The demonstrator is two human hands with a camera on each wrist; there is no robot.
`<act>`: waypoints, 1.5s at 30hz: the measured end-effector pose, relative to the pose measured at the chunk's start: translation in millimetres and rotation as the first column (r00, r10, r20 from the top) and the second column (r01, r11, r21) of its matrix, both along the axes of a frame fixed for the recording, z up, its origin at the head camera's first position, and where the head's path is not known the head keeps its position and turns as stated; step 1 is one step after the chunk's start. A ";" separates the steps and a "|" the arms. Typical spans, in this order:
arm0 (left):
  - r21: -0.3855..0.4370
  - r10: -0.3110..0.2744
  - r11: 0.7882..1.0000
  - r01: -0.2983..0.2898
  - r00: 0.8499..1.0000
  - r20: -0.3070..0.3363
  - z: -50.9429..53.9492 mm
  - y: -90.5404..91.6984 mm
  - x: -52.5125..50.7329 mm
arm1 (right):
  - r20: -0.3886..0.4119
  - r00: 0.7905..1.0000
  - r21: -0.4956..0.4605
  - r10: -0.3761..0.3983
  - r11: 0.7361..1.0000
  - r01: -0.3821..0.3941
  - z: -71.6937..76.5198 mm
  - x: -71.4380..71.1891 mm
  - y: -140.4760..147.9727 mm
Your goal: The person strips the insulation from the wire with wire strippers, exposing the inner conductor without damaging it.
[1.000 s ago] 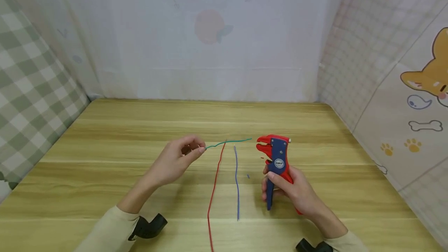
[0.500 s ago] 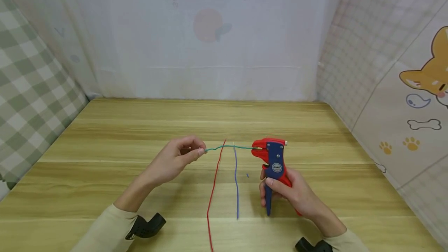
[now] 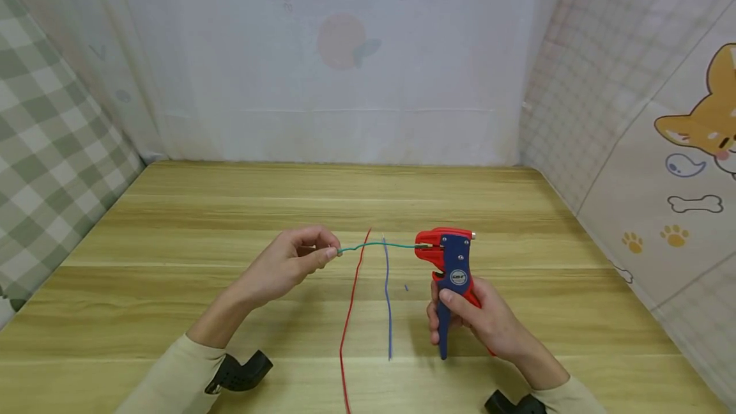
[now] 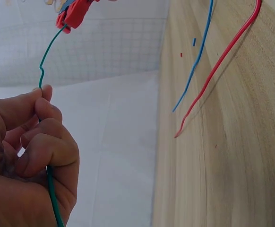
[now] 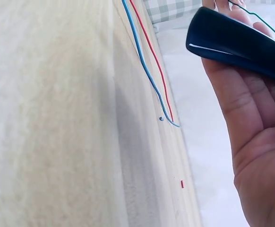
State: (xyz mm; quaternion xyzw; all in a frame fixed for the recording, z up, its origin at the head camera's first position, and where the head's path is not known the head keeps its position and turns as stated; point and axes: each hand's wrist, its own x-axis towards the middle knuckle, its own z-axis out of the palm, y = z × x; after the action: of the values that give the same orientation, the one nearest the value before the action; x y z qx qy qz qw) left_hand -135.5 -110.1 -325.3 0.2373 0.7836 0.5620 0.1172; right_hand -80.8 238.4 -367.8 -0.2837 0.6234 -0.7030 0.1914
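My left hand (image 3: 290, 266) pinches a green wire (image 3: 374, 243) between thumb and fingertips; in the left wrist view more of the green wire (image 4: 52, 196) runs back through the palm. Its far end sits between the jaws of a red and blue wire stripper (image 3: 454, 260), and those jaws look closed around it. My right hand (image 3: 480, 315) grips the stripper's handles, fingers curled about the dark blue handle (image 5: 236, 45) in the right wrist view. The wire spans the gap between both hands, above the table. What the stripper does to the insulation is too small to see.
On the wooden table (image 3: 230, 197) lie a long red wire (image 3: 347, 324) and a shorter blue wire (image 3: 388, 299), both beneath the green one. A blue scrap (image 3: 406, 287) and a red scrap (image 5: 182, 184) lie nearby. Cloth walls (image 3: 345, 133) border the table.
The stripper has come left and slightly down, and the green wire's tip went from outside its open jaws to between them. The jaws have closed. My left hand has hardly moved.
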 end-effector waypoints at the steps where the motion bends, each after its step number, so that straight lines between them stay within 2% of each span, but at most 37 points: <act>1: 0.000 -0.002 1.000 0.002 1.000 0.003 0.1 -0.1 0.1 | -0.002 1.000 0.000 0.000 1.000 0.000 0.2 0.1 -0.1; 13: -0.002 -0.013 1.000 0.013 0.999 0.032 2.3 0.8 1.0 | -0.005 1.000 0.000 0.000 1.000 0.000 0.6 3.2 1.7; 25: 0.020 -0.034 0.999 0.034 0.999 0.042 2.3 0.2 0.8 | -0.056 0.998 0.047 -0.032 0.998 0.034 4.6 4.6 0.1; 30: 0.022 -0.041 0.999 0.040 0.998 0.037 3.9 -0.9 1.6 | -0.079 0.994 0.076 -0.082 0.993 0.088 7.4 7.5 -3.4; 36: 0.023 -0.043 0.999 0.042 0.998 0.040 4.9 -1.5 1.8 | -0.081 0.987 0.056 -0.138 0.988 0.142 9.0 11.5 -9.4; 40: 0.026 -0.047 0.999 0.046 0.998 0.040 4.7 -1.7 1.6 | -0.110 0.972 0.049 -0.205 0.976 0.212 8.8 11.8 -14.6; 45: 0.015 -0.047 0.999 0.046 0.997 0.055 4.7 -2.9 2.4 | -0.149 0.959 0.063 -0.240 0.966 0.252 7.4 10.6 -16.4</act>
State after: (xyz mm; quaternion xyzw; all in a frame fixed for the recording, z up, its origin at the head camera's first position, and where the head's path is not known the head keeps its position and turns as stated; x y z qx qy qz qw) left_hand -133.1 -113.0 -320.7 0.2407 0.7704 0.5710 0.1501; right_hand -70.2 222.0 -360.5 -0.2446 0.6938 -0.6737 0.0697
